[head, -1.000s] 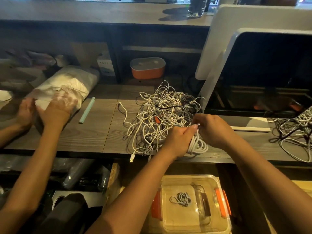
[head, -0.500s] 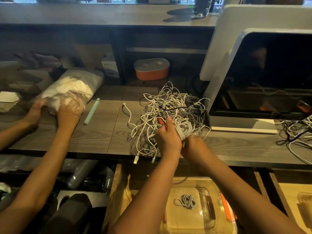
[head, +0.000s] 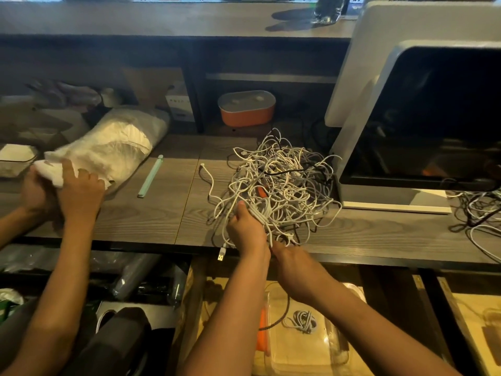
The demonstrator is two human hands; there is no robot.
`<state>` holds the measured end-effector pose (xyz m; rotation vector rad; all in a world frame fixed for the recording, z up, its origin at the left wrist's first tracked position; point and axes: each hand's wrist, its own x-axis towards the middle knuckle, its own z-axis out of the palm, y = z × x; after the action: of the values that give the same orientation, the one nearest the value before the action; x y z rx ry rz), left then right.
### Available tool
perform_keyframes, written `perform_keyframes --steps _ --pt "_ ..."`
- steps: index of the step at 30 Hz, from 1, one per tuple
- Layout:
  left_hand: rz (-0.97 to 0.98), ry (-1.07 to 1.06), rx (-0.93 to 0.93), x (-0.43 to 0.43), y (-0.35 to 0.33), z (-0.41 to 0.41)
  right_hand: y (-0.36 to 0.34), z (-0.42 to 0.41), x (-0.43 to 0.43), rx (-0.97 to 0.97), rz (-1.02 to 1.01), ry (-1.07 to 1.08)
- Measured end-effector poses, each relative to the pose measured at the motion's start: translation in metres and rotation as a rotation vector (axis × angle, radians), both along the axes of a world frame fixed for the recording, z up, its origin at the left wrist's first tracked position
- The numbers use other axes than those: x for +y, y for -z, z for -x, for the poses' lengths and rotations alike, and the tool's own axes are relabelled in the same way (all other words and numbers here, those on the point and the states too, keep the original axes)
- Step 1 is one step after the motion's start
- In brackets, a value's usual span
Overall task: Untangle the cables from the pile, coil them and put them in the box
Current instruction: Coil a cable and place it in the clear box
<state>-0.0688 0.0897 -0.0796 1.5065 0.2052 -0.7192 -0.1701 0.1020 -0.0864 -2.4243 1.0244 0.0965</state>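
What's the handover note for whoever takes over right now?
Left hand: grips a coil of white cable at the near side of the pile on the counter.
Right hand: low at the counter edge, by the left wrist; fingers hidden, grip unclear.
Box: below the counter, one coiled cable in it.
Done: one cable boxed, a second coiled in hand.
Left: box this coil, then untangle and coil the rest of the pile.
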Motion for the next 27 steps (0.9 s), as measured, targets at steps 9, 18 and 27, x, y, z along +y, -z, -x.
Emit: perform_keyframes --steps 9,18,27 --pt "-0.028 0.317 -0.666 0.001 0.002 0.015 -0.01 0.013 -0.007 0.028 0.109 -0.193" --pt "0.122 0.71 -1.148 0.016 0.024 0.008 -0.076 0.022 -0.037 -0.201 0.158 -0.079" --pt "0.364 0.764 -0.873 0.03 -0.009 0.048 -0.076 0.026 -0.083 -0.16 0.008 0.36"
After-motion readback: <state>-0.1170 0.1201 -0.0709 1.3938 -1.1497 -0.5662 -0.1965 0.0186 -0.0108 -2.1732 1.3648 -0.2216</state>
